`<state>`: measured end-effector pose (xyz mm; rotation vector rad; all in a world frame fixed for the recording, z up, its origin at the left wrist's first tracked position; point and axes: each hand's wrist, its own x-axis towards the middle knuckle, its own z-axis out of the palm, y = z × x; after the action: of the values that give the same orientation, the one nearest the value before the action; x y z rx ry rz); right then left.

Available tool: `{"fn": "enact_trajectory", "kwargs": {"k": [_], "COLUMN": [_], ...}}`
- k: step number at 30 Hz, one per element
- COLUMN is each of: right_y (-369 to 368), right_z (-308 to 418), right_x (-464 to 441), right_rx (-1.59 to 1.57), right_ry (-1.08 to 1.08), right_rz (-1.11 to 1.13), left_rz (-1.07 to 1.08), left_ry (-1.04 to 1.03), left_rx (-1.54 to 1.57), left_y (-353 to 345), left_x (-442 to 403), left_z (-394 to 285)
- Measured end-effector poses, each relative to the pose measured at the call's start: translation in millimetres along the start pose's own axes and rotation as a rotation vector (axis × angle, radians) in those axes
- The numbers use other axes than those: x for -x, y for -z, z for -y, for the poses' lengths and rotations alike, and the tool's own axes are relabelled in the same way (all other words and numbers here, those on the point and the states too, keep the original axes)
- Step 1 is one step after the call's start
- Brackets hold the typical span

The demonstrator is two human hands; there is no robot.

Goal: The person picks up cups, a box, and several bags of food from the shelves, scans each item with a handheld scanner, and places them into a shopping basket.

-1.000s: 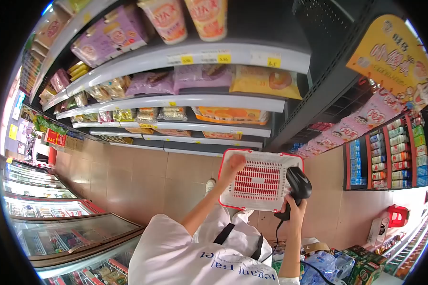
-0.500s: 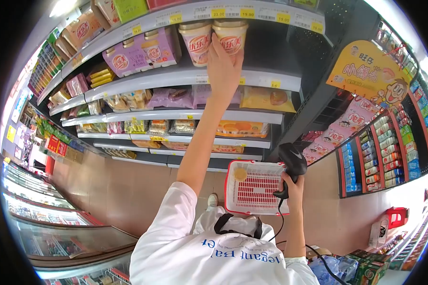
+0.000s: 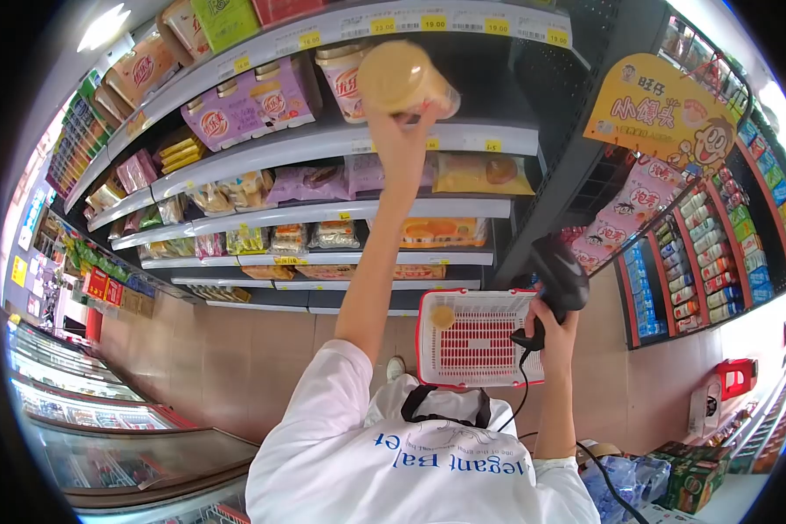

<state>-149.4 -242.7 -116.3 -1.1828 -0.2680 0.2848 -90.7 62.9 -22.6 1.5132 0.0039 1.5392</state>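
My left hand [image 3: 399, 140] grips a milk tea cup [image 3: 402, 77], tilted so that its cream-coloured lid faces me, in front of the upper shelf. Just left of it, a similar cup [image 3: 341, 83] stands on the shelf, partly covered by the held one. In my right hand [image 3: 554, 328] is a black handheld barcode scanner [image 3: 561, 275], its cable trailing down past my shirt. Below and beside that hand sits a white shopping basket with a red rim [image 3: 421, 341]. A round cream-lidded item [image 3: 443, 316] lies in its far left corner.
Purple multipacks [image 3: 249, 103] share the upper shelf, and bagged snacks [image 3: 482, 175] fill lower ones. To the right hangs a yellow sign [image 3: 659, 113] above pink snack packets [image 3: 624, 214]. A glass-topped freezer [image 3: 140, 454] stands at left. Blue-wrapped goods [image 3: 624, 480] are at lower right.
My left hand has lifted the right-hand cup off the shelf and tipped its lid toward me. My right hand has raised the scanner slightly and shifted it right.
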Motion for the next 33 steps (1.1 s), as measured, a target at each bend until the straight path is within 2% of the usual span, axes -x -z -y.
{"fn": "enact_trajectory", "kwargs": {"k": [1, 3, 5, 6, 8, 11, 12, 16, 18, 24, 33], "right_y": [-1, -4, -8, -10, -15, -22, -25, -28, -28, -23, -24], "right_z": [5, 21, 31, 34, 32, 25, 22, 15, 13, 10, 16], "right_x": [0, 4, 6, 8, 11, 13, 13, 14, 14, 17, 24], "right_rx": [0.001, -0.096, -0.092, -0.072, -0.053, 0.011, -0.005, -0.021, -0.014, -0.002, -0.057], "right_ry": [-0.003, 0.020, 0.029, 0.026, 0.014, -0.019, -0.029, -0.038, -0.051, -0.055, -0.022], "right_rz": [0.004, 0.084, 0.124, 0.142, 0.160, 0.201, 0.211, 0.237, 0.237, 0.304, 0.299], "left_rz": [0.008, 0.079, 0.129, 0.128, 0.159, 0.176, 0.135, 0.120, 0.043, 0.094, 0.094], "left_ry": [0.082, 0.018, 0.234, 0.240, 0.048, 0.035, 0.232, 0.325, 0.428, 0.339, 0.368], "left_rx": [0.148, 0.073, 0.037, 0.031, -0.372, -0.398, -0.231, -0.129, 0.078, 0.028, 0.064], "left_y": [5, 29, 46, 53, 63, 76, 77, 85, 90, 96, 93], "left_x": [11, 36, 66, 78, 100, 125, 126, 130, 134, 143, 145], "left_z": [-3, 8, -2, -10, -26, -24, -37, -50, -45, -44, -62]}}
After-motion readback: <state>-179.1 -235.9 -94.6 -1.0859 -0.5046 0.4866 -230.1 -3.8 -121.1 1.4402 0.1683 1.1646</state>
